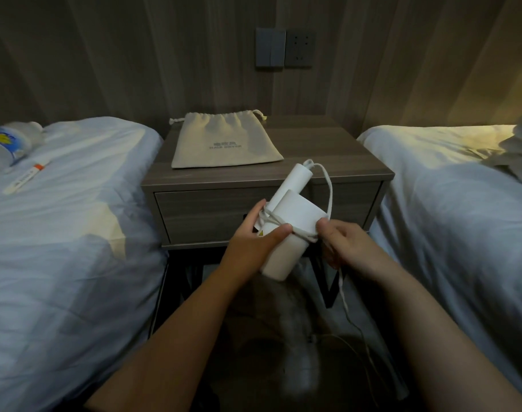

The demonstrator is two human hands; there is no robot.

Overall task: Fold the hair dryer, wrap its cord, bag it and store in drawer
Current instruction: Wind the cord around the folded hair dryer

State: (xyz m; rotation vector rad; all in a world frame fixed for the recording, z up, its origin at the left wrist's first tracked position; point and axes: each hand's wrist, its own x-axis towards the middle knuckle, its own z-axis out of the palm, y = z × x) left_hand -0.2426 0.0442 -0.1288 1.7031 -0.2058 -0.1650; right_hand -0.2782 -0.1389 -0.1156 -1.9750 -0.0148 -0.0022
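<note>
On the far left, a plastic water bottle (7, 144) is lying on the left bed (75, 218), and a thin white tube with an orange band (26, 176) is lying just beside it, nearer to the viewer. Between the two beds a grey wooden table (328, 150) is standing against the wall. A beige drawstring bag (224, 144) is lying flat on its far left part, with its mouth pointing to the wall. The drawer (209, 212) below the top is sitting closed.

In front of the drawer, in the air, the left hand (253, 239) is holding the white hair dryer (295, 209). Its grip is closing around the body, with the thumb pressing on top over the wound turns. The handle is lying folded along the body and pointing far, toward the bag. The white cord (330, 188) is leaving the far end of the handle, looping to the right and crossing the body in a few turns. The right hand (351, 245) is pinching the cord at the right edge of the dryer, so its grip is narrow, and the loose rest is hanging down to the floor. The right bed (447, 218) is lying on the right.
</note>
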